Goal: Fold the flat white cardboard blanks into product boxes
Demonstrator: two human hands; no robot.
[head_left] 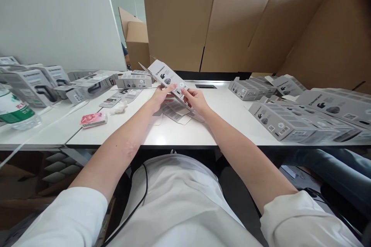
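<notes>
Between my two hands a grey printed carton (170,76) is held up at a slant above the white table, a flap standing out at its upper left end. My left hand (162,96) grips its left side, thumb on the printed face. At the lower right end my right hand (195,100) pinches the carton, fingers closed on its edge. Beneath the hands several flat, unfolded grey cartons (176,115) lie on the table. Which of the carton's ends are closed I cannot tell.
Rows of grey cartons (281,121) stand at the right, and more cartons (31,85) at the left. A pink packet (94,119), a crumpled white scrap (119,107) and a plastic bottle (17,110) lie left. Tall brown cardboard (179,19) rises behind the table.
</notes>
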